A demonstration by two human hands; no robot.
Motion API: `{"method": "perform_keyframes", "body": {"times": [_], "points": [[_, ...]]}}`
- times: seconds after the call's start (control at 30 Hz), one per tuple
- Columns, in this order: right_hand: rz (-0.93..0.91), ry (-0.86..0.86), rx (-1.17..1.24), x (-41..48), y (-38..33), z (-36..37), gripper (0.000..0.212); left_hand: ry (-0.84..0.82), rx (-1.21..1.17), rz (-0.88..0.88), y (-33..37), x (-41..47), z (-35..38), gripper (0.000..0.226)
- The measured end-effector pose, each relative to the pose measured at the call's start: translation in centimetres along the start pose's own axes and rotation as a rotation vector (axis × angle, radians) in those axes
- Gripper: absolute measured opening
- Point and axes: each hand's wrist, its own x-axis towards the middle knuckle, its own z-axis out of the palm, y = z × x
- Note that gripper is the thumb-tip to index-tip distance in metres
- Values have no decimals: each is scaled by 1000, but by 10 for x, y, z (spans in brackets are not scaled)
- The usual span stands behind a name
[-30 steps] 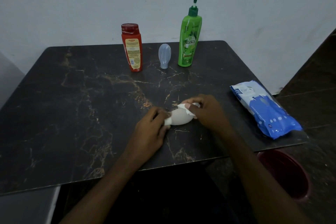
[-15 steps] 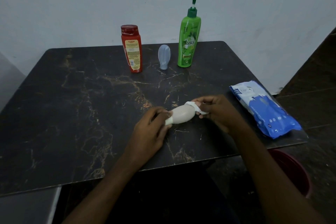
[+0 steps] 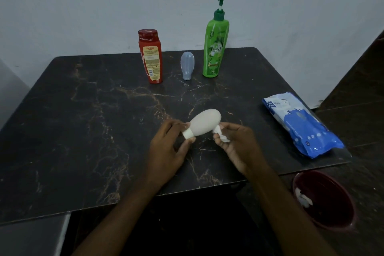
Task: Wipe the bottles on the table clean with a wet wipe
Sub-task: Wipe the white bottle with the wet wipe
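My left hand grips the white cap end of a small beige squeeze bottle, which tilts up and to the right above the dark marble table. My right hand pinches a crumpled white wet wipe against the bottle's lower right side. At the back of the table stand a red bottle, a small pale blue bottle on its cap, and a tall green pump bottle.
A blue and white pack of wet wipes lies at the table's right edge. On the floor below it sits a dark red bin with used wipes inside. A pale wall runs behind the table.
The beige bottle's body has tilted up and away. My right hand with the wipe has slid off the bottle's far end to its lower right side, nearer me.
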Motion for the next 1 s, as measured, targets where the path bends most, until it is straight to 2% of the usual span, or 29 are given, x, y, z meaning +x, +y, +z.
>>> {"method": "perform_keyframes", "body": {"times": [0.2, 0.27, 0.4, 0.53, 0.67, 0.8, 0.9, 1.0], "points": [[-144, -33, -281, -20, 12, 13, 14, 26, -24, -72, -6, -1, -2, 29], [-212, 49, -315, -18, 5, 6, 15, 30, -90, -142, -7, 0, -2, 27], [-506, 219, -466, 1, -14, -9, 18, 16, -223, -261, -7, 3, -1, 23], [-624, 158, -809, 9, -3, 2, 24, -13, -376, -356, -9, 5, -3, 19], [-780, 153, -868, -8, 18, 19, 28, -27, -409, -407, -12, 7, -3, 15], [-1020, -3, -1035, -17, 36, 27, 33, -56, -446, -408, -8, 8, -3, 18], [-1081, -59, -1168, -15, 39, 27, 37, -63, -504, -439, -11, 8, -6, 19], [-1148, -31, -1288, -11, 31, 20, 38, -93, -501, -445, -11, 8, -7, 19]]}}
